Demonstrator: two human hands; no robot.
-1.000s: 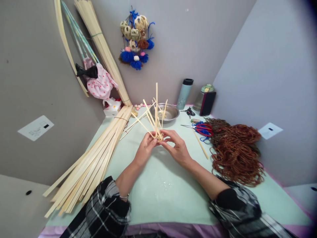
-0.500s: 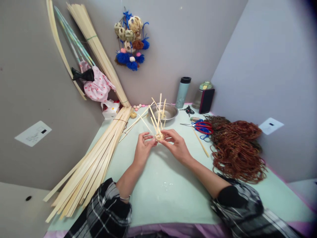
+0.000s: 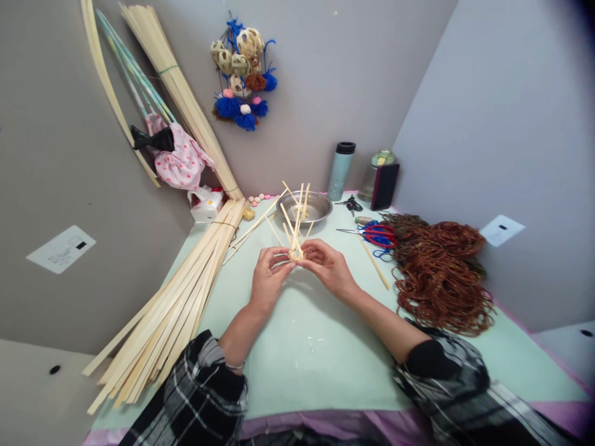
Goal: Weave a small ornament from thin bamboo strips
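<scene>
Between my two hands is a small woven piece of pale bamboo strips (image 3: 296,253), its several loose strip ends fanning upward and away from me. My left hand (image 3: 269,277) pinches its left side with thumb and fingers. On the opposite side, my right hand (image 3: 329,267) grips it the same way, thumb low and fingers curled over. Both hands are close together above the table, just in front of the metal bowl (image 3: 320,214). The fingers partly cover the woven part, so its full shape is hidden.
A bundle of flat strips (image 3: 171,297) lies left. Brown cord (image 3: 441,272), red-handled scissors (image 3: 379,235) and a loose stick (image 3: 374,263) lie right. A tumbler (image 3: 341,172), a bottle (image 3: 369,183) and a phone (image 3: 385,187) stand at the back. Woven balls with tassels (image 3: 244,74) hang on the wall.
The woven piece has tilted slightly and its strip ends point differently. The fingers of my left hand have closed in onto its side. My right hand keeps its hold.
</scene>
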